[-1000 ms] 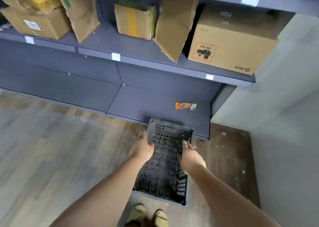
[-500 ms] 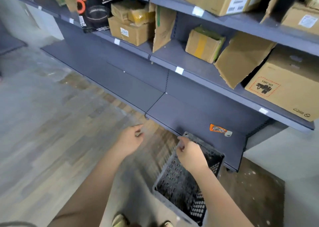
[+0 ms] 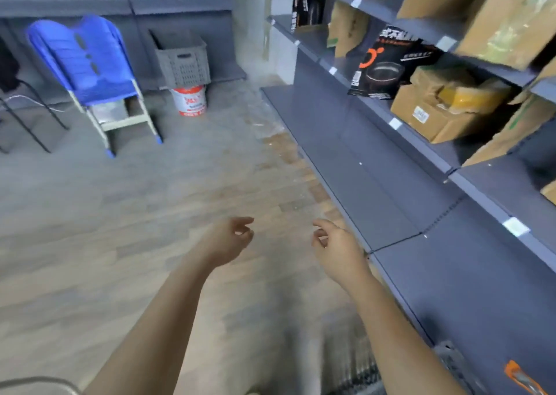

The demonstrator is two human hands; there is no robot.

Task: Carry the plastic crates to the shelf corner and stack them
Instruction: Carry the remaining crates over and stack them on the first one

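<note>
Both my hands hang in mid-air over the wooden floor with nothing in them. My left hand (image 3: 229,239) has its fingers loosely curled and apart. My right hand (image 3: 337,245) is also loosely open, close to the front edge of the grey bottom shelf (image 3: 376,184). The dark crate (image 3: 358,373) that I put down shows blurred at the bottom edge, partly behind my right forearm. A grey plastic crate (image 3: 183,59) stands far off at the back, on top of a white and red bucket (image 3: 189,100).
A stack of blue chairs (image 3: 90,64) stands at the back left, with a black chair frame (image 3: 21,109) beside it. Cardboard boxes (image 3: 436,109) and a black product box (image 3: 385,67) fill the upper shelves on the right. An orange item (image 3: 520,376) lies on the bottom shelf.
Both hands have let go of the dark crate, which now rests on the floor by the shelf corner. My view has swung left, toward the far grey crate and chairs.
</note>
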